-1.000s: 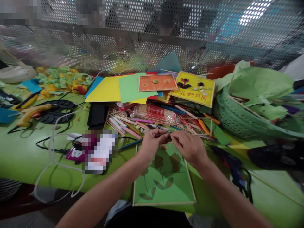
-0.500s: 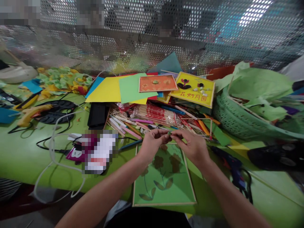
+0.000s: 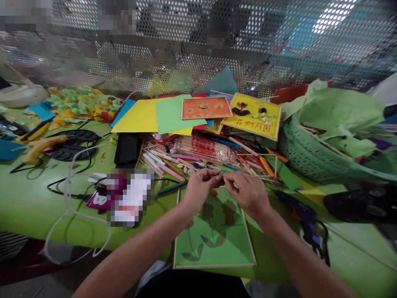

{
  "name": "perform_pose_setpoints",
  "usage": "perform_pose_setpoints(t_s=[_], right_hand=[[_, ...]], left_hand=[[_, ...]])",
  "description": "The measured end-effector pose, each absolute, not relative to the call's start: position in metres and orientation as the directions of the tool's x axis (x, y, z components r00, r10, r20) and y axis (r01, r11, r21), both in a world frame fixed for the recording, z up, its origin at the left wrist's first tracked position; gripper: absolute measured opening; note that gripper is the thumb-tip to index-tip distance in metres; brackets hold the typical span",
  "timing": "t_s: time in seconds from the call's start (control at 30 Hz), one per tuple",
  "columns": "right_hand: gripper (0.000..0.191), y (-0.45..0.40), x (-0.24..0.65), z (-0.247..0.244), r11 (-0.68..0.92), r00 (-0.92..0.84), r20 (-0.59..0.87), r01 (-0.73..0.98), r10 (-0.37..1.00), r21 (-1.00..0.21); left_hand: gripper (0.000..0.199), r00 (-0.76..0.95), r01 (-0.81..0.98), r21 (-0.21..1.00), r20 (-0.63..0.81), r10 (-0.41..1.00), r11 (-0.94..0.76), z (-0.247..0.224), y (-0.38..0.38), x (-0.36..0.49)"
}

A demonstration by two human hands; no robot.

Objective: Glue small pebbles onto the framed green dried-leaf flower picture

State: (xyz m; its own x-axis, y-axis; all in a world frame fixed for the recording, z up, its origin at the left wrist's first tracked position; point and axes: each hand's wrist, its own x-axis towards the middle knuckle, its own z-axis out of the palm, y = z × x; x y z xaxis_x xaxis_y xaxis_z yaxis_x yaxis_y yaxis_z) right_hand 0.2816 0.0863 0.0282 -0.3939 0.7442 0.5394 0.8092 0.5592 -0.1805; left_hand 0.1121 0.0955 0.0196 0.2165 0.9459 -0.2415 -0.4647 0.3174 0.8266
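Over the far edge of a green picture board [image 3: 217, 252] framed with wooden sticks, my two hands meet at the fingertips. A small green piece [image 3: 222, 174], mostly covered by fingers, is pinched between them. My left hand [image 3: 201, 188] is closed on its left side; my right hand [image 3: 246, 191] pinches it from the right with curled fingers. What the piece is made of cannot be made out. Brown flowers with drawn stems and leaves show on the board, which lies flat beneath my wrists.
Behind my hands lie pencils, sticks [image 3: 201, 147] and coloured paper [image 3: 136, 118]. A yellow picture [image 3: 254, 118] and an orange one [image 3: 206, 108] rest on top. A green basket [image 3: 297, 153] and dark glue gun [image 3: 299, 211] are right; a phone [image 3: 132, 198], cables and a yellow glue gun [image 3: 43, 147] left.
My right fingers have curled and turned slightly around the small green piece, which now shows less. My left hand has hardly moved, and the board lies as before.
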Motion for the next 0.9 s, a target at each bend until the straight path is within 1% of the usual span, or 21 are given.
perform_pose_setpoints(t_s=[0.1, 0.23, 0.3, 0.37, 0.47, 0.57, 0.67, 0.73, 0.77, 0.9], right_hand=[[0.015, 0.086, 0.282, 0.032, 0.568, -0.391, 0.547, 0.799, 0.74, -0.197], [0.013, 0.087, 0.283, 0.04, 0.578, -0.365, 0.52, 0.744, 0.772, -0.336], [0.014, 0.088, 0.284, 0.042, 0.585, -0.363, 0.517, 0.722, 0.775, -0.37], [0.015, 0.089, 0.286, 0.043, 0.61, -0.388, 0.536, 0.718, 0.75, -0.334], [0.015, 0.09, 0.286, 0.04, 0.644, -0.436, 0.569, 0.73, 0.697, -0.229], [0.014, 0.089, 0.285, 0.036, 0.626, -0.452, 0.57, 0.766, 0.686, -0.146], [0.014, 0.088, 0.284, 0.032, 0.592, -0.435, 0.571, 0.798, 0.696, -0.114], [0.014, 0.088, 0.284, 0.031, 0.583, -0.41, 0.58, 0.8, 0.704, -0.141], [0.014, 0.088, 0.284, 0.032, 0.578, -0.389, 0.584, 0.797, 0.713, -0.174], [0.009, 0.089, 0.284, 0.034, 0.537, -0.286, 0.557, 0.763, 0.78, -0.36]], left_hand=[[0.042, 0.225, -0.463, 0.827, -0.238, 0.945, 0.319, 0.019, 0.095, 0.112], [0.044, 0.219, -0.468, 0.822, -0.247, 0.944, 0.324, 0.021, 0.096, 0.111], [0.044, 0.218, -0.473, 0.82, -0.244, 0.945, 0.321, 0.023, 0.097, 0.111], [0.044, 0.224, -0.475, 0.819, -0.241, 0.944, 0.322, 0.023, 0.097, 0.11], [0.045, 0.221, -0.475, 0.821, -0.238, 0.946, 0.318, 0.023, 0.097, 0.11], [0.043, 0.217, -0.477, 0.823, -0.228, 0.949, 0.308, 0.023, 0.096, 0.111], [0.044, 0.226, -0.486, 0.818, -0.224, 0.948, 0.31, 0.024, 0.095, 0.112], [0.044, 0.237, -0.495, 0.811, -0.22, 0.946, 0.313, 0.024, 0.095, 0.113], [0.044, 0.241, -0.499, 0.808, -0.219, 0.946, 0.314, 0.024, 0.095, 0.113], [0.044, 0.25, -0.496, 0.805, -0.228, 0.941, 0.326, 0.023, 0.095, 0.113]])
